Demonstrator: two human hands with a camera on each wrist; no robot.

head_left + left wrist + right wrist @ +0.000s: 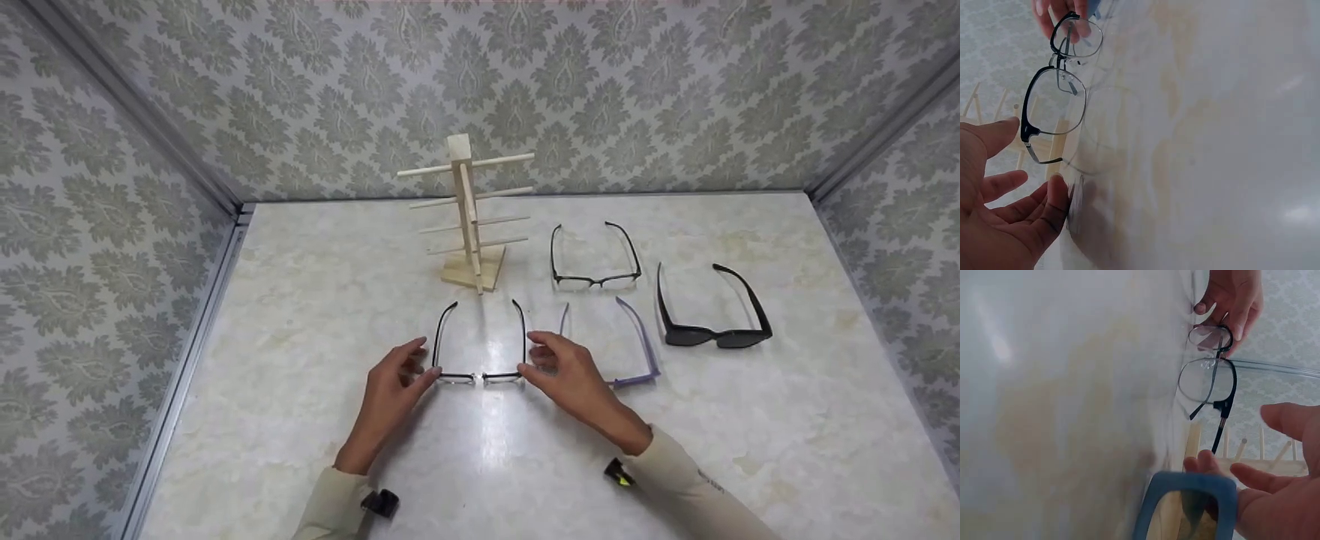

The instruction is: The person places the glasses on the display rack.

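Black half-rim glasses (501, 376) stand between my two hands, lenses facing me and temples pointing away. My left hand (390, 382) is at their left corner, its thumb tip right at the hinge and its other fingers loosely bent. In the left wrist view the black brow bar (1026, 109) meets that thumb, with the fingers spread apart below. My right hand (574, 379) is at the right corner, thumb and fingers apart around the temple. In the right wrist view its thumb is clear of the frame (1234, 382). Purple glasses (645, 341) lie partly hidden behind my right hand.
A wooden display stand (466, 217) with several horizontal pegs is at the back of the marbled table (300, 262). To its right lie black-framed clear glasses (597, 281) and dark sunglasses (716, 335). Patterned walls (525, 97) enclose the table on the back and sides.
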